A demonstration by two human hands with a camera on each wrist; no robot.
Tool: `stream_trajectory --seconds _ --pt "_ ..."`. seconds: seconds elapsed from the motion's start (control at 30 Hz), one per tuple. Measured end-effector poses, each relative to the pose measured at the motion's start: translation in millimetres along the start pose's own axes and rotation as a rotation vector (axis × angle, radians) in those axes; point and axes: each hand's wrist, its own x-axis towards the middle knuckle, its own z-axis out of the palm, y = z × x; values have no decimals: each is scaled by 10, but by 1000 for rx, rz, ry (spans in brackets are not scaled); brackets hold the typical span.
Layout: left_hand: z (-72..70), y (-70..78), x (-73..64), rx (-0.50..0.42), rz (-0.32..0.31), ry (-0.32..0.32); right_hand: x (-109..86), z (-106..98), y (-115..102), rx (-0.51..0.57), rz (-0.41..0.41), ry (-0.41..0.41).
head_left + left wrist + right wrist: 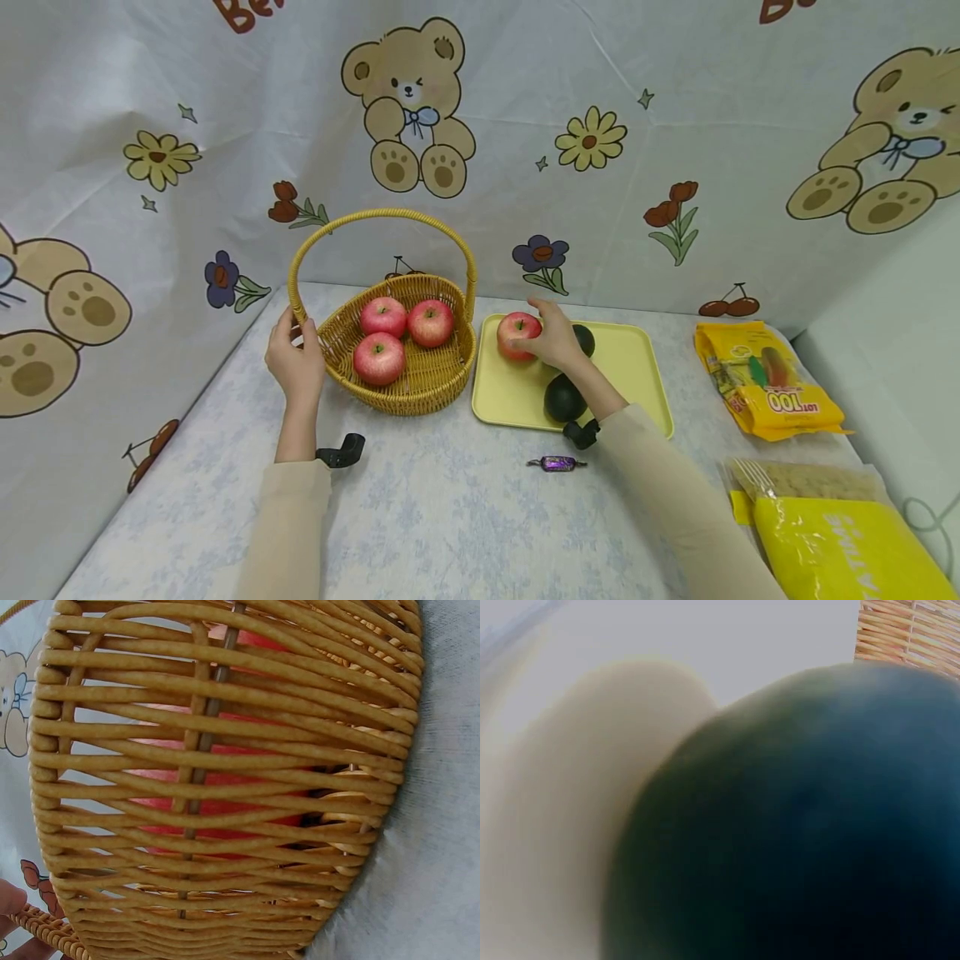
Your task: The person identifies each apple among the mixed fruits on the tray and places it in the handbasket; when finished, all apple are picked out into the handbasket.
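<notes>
My left hand (296, 354) grips the left foot of the handle on a wicker basket (408, 402); its fingertips also show at the handle in the left wrist view. Three red apples (378, 358) lie inside the basket. To the right, my right hand (558, 337) holds a red apple (516, 332) on the yellow tray (637, 367), thumb across its front and fingers behind it. Two dark green, avocado-like fruits (564, 398) lie on the tray by the right wrist, one partly hidden by the hand. A dark green fruit (802, 825) fills much of the right wrist view.
A purple-wrapped candy (557, 463) lies in front of the tray. At the right stand a yellow snack bag (772, 383) and a larger yellow package (847, 533). A bear-print cloth (510, 100) hangs behind the table.
</notes>
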Motion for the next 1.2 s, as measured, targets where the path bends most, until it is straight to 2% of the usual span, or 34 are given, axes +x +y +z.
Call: stream_trajectory --seconds 0.17,0.47,0.8,1.2 --pt "0 2 0 1 4 3 17 46 23 -16 -17 -3" --pt "-3 11 -3 -9 8 1 9 63 -2 -65 11 -32" --pt "0 16 5 -9 12 6 26 78 15 -104 -19 -10" --pt "-5 12 4 -8 8 7 -12 76 -27 -107 5 -6"
